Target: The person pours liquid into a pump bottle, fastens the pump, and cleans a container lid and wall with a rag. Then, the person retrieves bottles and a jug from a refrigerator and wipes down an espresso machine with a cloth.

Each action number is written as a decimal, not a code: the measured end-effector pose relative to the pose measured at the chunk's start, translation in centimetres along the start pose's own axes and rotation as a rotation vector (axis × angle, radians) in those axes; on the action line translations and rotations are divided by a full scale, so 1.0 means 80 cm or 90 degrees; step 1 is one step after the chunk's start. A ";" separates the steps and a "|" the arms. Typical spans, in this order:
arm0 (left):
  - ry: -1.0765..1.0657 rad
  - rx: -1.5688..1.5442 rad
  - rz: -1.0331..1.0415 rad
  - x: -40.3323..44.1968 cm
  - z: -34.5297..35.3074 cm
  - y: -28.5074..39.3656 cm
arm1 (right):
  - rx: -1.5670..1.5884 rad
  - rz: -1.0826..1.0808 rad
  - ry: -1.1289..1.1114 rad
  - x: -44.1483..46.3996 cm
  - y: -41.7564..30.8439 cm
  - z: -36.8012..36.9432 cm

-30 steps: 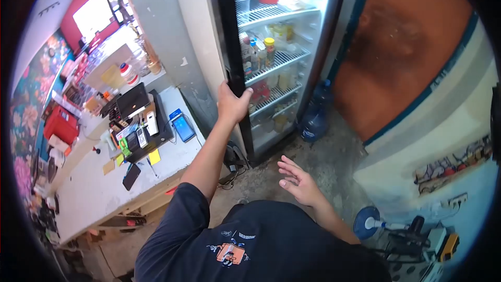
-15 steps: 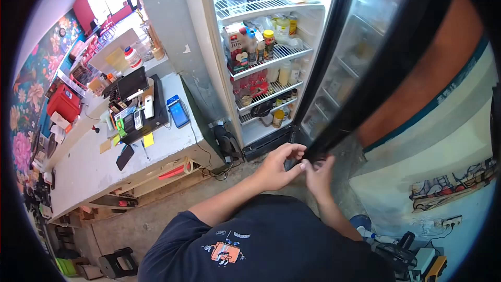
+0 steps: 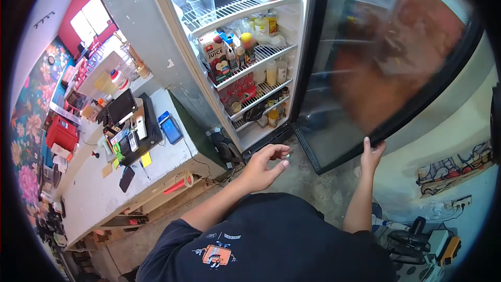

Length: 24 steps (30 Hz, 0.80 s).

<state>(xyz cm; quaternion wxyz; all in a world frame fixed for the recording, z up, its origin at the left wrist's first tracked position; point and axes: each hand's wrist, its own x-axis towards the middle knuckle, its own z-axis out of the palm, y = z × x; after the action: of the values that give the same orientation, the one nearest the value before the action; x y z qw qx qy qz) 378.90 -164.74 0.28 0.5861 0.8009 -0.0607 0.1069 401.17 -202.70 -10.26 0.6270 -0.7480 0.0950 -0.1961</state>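
My right hand [image 3: 370, 157] grips the lower outer edge of the glass refrigerator door [image 3: 342, 160], which is swung wide open to the right. In front of the refrigerator's base, my left hand [image 3: 262, 168] hangs in the air with its fingers curled and the thumb apart. A tiny shiny thing [image 3: 287, 155] shows at its fingertips, too small to name. Inside the lit refrigerator are a juice carton [image 3: 216, 58], a clear plastic cup [image 3: 202, 8], a bottle with a yellow cap [image 3: 247, 44] and several other bottles on wire shelves [image 3: 259, 62].
To the left runs a white counter [image 3: 99, 188] with a phone [image 3: 127, 178], a blue-screened device [image 3: 170, 129] and a black monitor [image 3: 122, 106]. Cables lie on the floor by its end. At lower right, a black fan-like object [image 3: 407, 243] stands near a wall outlet [image 3: 459, 202].
The refrigerator door has swung further open to the right, my right hand moving with it. My left hand has come away from the door edge and shifted slightly left. The view has turned a little.
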 end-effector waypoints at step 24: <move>0.172 -0.048 -0.223 0.093 -0.095 -0.126 | 0.103 0.542 -0.432 -0.070 0.032 0.282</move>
<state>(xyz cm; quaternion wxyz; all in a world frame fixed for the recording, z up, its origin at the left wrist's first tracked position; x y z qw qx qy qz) 387.62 -154.22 -5.00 0.6277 0.7553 0.1545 0.1076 405.65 -180.71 -16.87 0.7017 -0.6143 0.1666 0.3202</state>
